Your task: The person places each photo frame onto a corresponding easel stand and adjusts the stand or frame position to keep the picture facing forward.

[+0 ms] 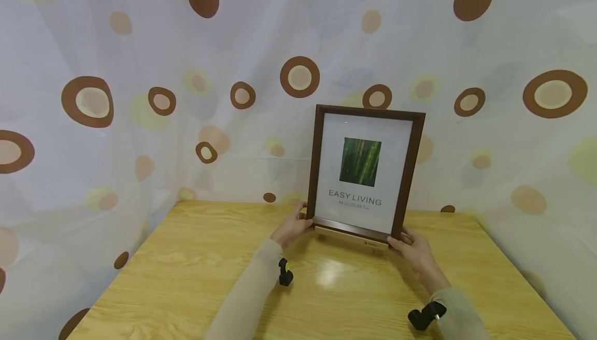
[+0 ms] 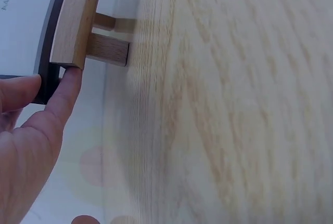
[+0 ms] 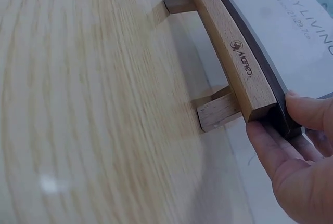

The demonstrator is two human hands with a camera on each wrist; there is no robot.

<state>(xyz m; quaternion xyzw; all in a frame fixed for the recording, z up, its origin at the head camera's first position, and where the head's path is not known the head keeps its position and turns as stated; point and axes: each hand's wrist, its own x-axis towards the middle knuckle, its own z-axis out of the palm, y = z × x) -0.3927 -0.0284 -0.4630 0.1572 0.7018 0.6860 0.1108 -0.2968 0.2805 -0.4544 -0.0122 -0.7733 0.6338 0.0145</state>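
A dark brown picture frame (image 1: 356, 166) with a green bamboo picture and the words EASY LIVING stands slightly tilted, toward the back of the table. Under its bottom edge runs the ledge of a light wooden stand (image 3: 234, 52), marked with a small logo; short feet of the stand touch the tabletop. My left hand (image 1: 293, 226) grips the frame's lower left corner, thumb on the front, one finger touching the ledge's end (image 2: 73, 60). At the lower right corner my right hand (image 1: 417, 258) holds the frame likewise, thumb in front and fingers beneath. The stand's back is hidden.
The wooden table (image 1: 196, 257) spreads out around the stand. Behind it and at both sides hangs a pale curtain (image 1: 252, 29) with brown and yellow spots, close to the table's far edge. A black wrist device (image 1: 285, 272) sits on each sleeve.
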